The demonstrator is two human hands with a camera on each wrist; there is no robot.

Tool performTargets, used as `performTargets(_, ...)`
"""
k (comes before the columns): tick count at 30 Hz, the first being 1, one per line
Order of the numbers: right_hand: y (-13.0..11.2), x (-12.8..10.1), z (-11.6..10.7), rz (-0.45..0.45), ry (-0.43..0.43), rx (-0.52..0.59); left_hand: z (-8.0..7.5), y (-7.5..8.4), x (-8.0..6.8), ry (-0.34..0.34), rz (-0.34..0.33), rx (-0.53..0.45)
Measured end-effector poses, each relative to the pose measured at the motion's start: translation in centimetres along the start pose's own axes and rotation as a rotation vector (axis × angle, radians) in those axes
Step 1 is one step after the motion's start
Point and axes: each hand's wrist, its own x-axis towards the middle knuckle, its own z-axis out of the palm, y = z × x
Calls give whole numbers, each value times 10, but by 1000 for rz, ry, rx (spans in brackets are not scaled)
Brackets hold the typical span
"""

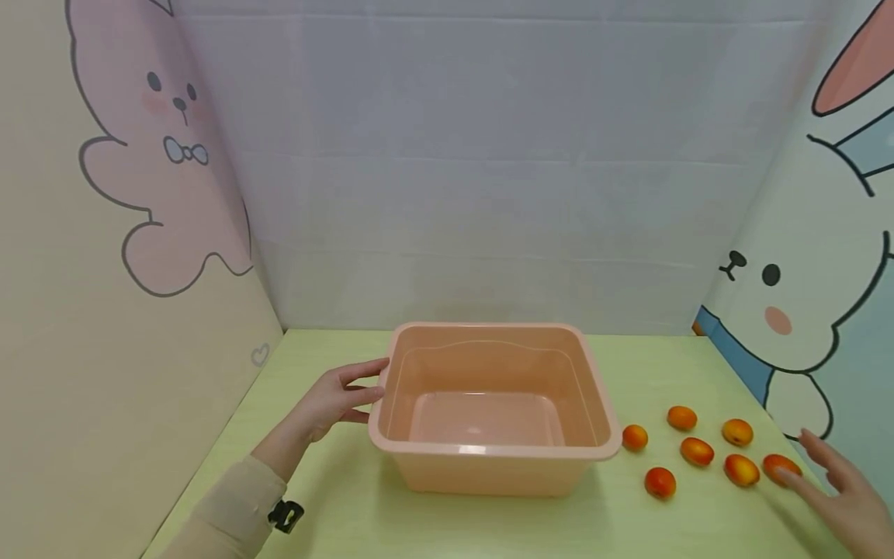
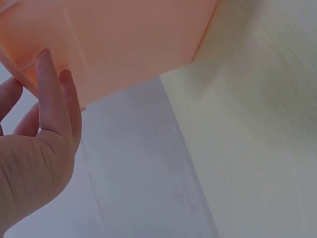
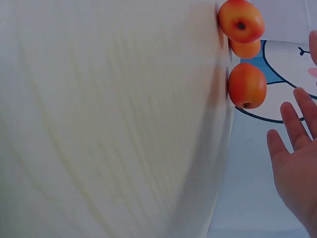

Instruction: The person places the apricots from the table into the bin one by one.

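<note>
On pale green table [image 1: 489, 528]: right hand [image 1: 845, 497] spread, fingertips at nearest orange fruit [image 1: 780, 466]; left hand [image 1: 338, 397] flat against peach tub [image 1: 489, 466].

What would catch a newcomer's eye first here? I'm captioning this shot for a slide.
The empty pink basin in the middle of the pale green table. Next, seven small orange fruits scattered to its right. The left hand is at the basin's left rim; the right hand hovers open by the nearest fruit.
</note>
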Motion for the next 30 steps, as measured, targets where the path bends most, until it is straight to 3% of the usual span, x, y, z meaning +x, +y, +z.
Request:
performTargets(6,33,15,4,4,4,13,-1,-3,-1,-10,22,-29)
performTargets(11,51,26,6,64,-39,23,-2,-4,0,-10,36,-39)
performTargets(16,48,27,5,133,-107,15,-1,-6,0,-11,45,-44)
performTargets(23,39,21,7,142,-95,3,-1,-7,0,-21,64,-46)
performTargets(30,53,29,10,181,-119,3,-1,-8,0,-19,67,-49)
